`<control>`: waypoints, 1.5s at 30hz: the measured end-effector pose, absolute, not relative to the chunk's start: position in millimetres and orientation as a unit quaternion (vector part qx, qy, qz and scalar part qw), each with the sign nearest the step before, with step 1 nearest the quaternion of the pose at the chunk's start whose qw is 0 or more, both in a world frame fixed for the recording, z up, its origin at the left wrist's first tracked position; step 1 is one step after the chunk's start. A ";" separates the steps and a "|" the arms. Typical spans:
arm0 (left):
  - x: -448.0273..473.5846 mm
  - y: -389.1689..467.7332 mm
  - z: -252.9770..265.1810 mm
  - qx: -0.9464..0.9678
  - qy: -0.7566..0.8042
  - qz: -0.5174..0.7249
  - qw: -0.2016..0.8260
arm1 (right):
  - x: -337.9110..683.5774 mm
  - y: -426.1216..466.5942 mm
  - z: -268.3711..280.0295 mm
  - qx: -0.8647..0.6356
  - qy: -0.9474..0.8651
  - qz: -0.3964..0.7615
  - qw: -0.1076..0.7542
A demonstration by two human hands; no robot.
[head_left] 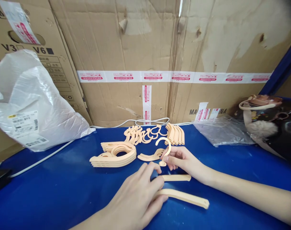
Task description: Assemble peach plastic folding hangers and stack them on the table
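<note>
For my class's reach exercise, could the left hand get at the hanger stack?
Probably yes: nothing seems to stand between the left hand and the stack, though that hand holds a strip.

Illumination is bright, diffuse and fairly even across the left hand (142,191) and right hand (186,159); shadows on the table (64,195) around them are faint and soft-edged. Pale glare marks the bag (28,95) far left of the hands and the film (224,129) beyond the right hand. Wide-angle distortion stretches the margins, fine detail is soft, and the corner above right of the hands darkens.
</note>
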State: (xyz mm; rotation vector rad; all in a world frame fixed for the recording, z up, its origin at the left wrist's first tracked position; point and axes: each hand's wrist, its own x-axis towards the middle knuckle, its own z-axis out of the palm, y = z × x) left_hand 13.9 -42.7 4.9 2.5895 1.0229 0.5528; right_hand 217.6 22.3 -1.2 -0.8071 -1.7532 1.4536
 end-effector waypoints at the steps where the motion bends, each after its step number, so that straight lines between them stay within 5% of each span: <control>1: 13.8 -42.6 7.1 0.892 0.356 0.215 0.175 | 217.7 22.8 -1.6 -0.312 -0.678 0.562 0.356; 7: 6.2 -32.1 27.3 0.664 0.422 0.345 0.513 | 218.4 22.8 -0.3 -0.326 -0.679 0.559 0.347; 14: -1.8 -26.5 45.9 0.586 0.405 0.419 0.563 | 218.2 20.5 6.5 -0.336 -0.674 0.557 0.351; 17: 1.3 -31.6 38.4 0.659 0.420 0.363 0.508 | 218.0 19.8 5.6 -0.330 -0.668 0.569 0.348; 22: 8.5 -39.3 15.1 0.833 0.457 0.246 0.191 | 217.1 21.1 0.2 -0.298 -0.631 0.625 0.350; 25: 13.4 -39.6 7.0 0.869 0.462 0.158 0.086 | 216.8 21.6 -0.2 -0.292 -0.621 0.640 0.345; 45: 15.3 -23.2 6.0 0.873 0.408 0.257 0.076 | 225.2 29.1 2.8 -0.299 -0.488 0.694 0.437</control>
